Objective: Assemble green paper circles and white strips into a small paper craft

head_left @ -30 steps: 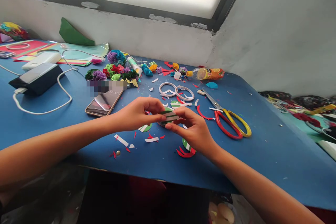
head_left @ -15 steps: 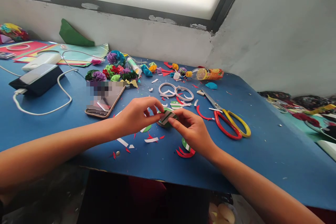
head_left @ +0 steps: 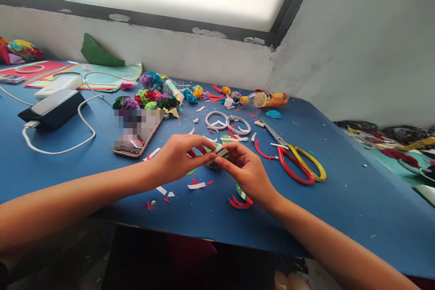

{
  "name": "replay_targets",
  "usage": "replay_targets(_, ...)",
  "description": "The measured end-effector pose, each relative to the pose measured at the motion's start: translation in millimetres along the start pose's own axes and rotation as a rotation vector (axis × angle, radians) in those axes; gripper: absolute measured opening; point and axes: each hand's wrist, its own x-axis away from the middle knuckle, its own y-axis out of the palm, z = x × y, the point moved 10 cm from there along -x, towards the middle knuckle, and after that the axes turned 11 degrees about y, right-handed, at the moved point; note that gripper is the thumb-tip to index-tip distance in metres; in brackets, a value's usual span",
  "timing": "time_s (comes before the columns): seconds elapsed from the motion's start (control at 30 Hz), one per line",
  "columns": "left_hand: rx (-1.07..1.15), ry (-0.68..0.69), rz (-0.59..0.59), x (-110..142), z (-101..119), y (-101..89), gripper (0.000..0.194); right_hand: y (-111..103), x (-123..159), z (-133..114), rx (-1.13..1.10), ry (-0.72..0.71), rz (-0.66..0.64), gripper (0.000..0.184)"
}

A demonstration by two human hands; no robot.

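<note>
A small green-and-white striped paper piece (head_left: pixel 221 151) is held between both hands, low over the middle of the table. My left hand (head_left: pixel 181 157) pinches its left side with thumb and fingertips. On the other side, the thumb and curled fingers of my right hand (head_left: pixel 250 168) are closed on it. A pale rim shows beneath the paper, mostly hidden by the fingers. Just beyond lie two white rings (head_left: pixel 217 120) and another green striped paper scrap (head_left: pixel 228 138). Below my right hand are red curved paper offcuts (head_left: pixel 241 203).
Scissors (head_left: pixel 287 149) with one red and one yellow handle lie to the right. A phone (head_left: pixel 146 133) and a cabled dark box (head_left: pixel 50 111) are on the left. Ruffled paper flowers (head_left: pixel 149 98), a glue stick (head_left: pixel 174 90) and a bottle (head_left: pixel 268 99) sit toward the wall.
The striped paper has tilted slightly between my fingers, and my left fingertips have moved a little right and down along it. The whole view has shifted slightly.
</note>
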Motion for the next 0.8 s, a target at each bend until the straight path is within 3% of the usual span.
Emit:
replay_targets(0.13,0.043,-0.064,-0.029,2.0,-5.2,3.6,0.021,3.3,1.8,1.1,0.118,-0.018,-0.017,0.025)
replay_targets(0.57,0.090,-0.065,-0.087,4.4,-8.5,9.1,0.022,10.0,5.2,-4.2,0.234,-0.046,-0.050,0.018)
replay_targets(0.8,0.060,0.060,-0.088,1.2,1.8,8.8,0.018,10.2,5.4,-3.5,0.258,-0.027,-0.066,0.015)
